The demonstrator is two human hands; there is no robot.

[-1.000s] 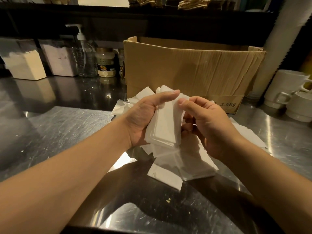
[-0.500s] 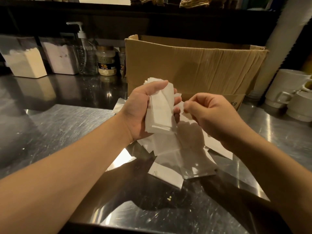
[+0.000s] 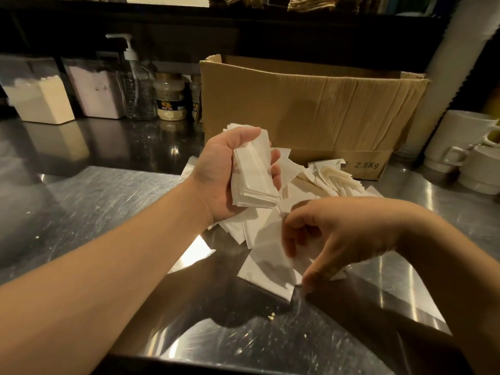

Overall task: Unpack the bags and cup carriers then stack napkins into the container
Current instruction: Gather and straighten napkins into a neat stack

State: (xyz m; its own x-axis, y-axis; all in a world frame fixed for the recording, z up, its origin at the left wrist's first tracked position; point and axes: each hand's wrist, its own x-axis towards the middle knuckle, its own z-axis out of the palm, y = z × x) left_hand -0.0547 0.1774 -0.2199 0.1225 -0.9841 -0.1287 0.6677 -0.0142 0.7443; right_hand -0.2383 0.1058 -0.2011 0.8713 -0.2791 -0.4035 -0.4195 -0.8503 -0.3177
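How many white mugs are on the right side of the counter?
3 in view: a tall mug at the back, one with a visible handle before it, one nearest the edge. More may sit out of frame.

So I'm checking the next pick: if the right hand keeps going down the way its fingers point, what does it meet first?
Most likely the loose napkins lying on the steel counter right under the right hand; its fingertips already look at them, though depth is unclear.

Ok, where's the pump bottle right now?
In the head view the pump bottle stands at the back left of the steel counter, between a pale container and a labelled jar, left of the cardboard box.
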